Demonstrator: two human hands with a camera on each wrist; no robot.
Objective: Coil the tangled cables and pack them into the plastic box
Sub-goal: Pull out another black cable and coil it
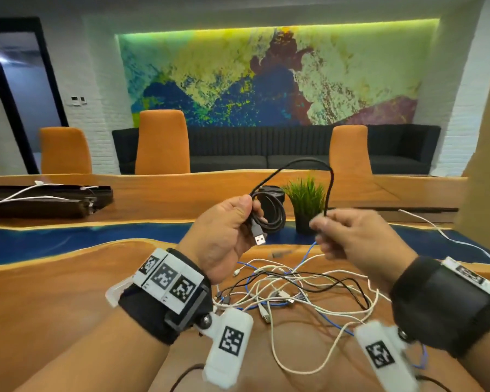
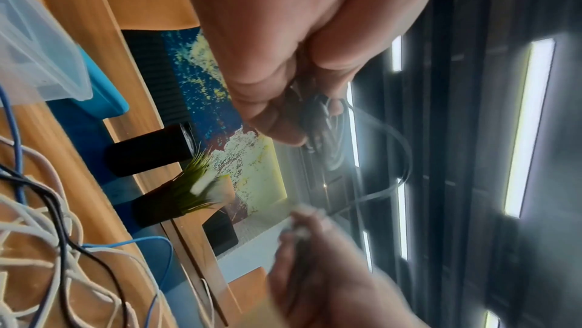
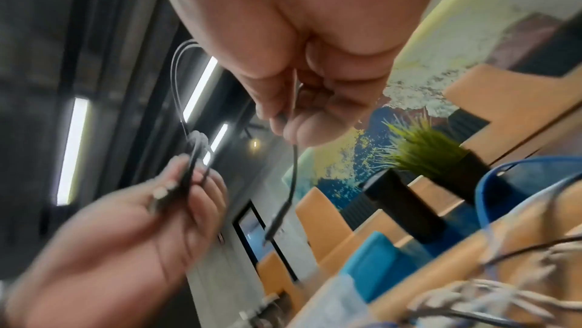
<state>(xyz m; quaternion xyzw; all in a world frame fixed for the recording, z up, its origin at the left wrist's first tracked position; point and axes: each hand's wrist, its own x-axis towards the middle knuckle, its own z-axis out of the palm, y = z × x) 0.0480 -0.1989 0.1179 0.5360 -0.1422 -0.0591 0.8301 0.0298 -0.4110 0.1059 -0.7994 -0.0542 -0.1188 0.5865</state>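
My left hand (image 1: 245, 212) is raised above the table and grips a small coil of black USB cable (image 1: 269, 217); the cable's silver plug (image 1: 260, 239) hangs below the thumb. From the coil the cable arcs up and over to my right hand (image 1: 327, 222), which pinches it near its free end. In the right wrist view that end (image 3: 275, 224) dangles below my right hand's fingers (image 3: 302, 131). A tangle of white, blue and black cables (image 1: 289, 287) lies on the wooden table (image 1: 68, 306) under both hands. The clear plastic box (image 2: 34, 42) with its blue lid (image 2: 104, 95) shows in the left wrist view.
A potted grass plant (image 1: 306, 202) and a black cylinder (image 1: 276, 190) stand just behind the hands. A dark tray (image 1: 40, 200) with white cables lies far left. A cardboard sheet (image 1: 487, 165) rises at the right, with a loose white cable (image 1: 450, 239) beside it.
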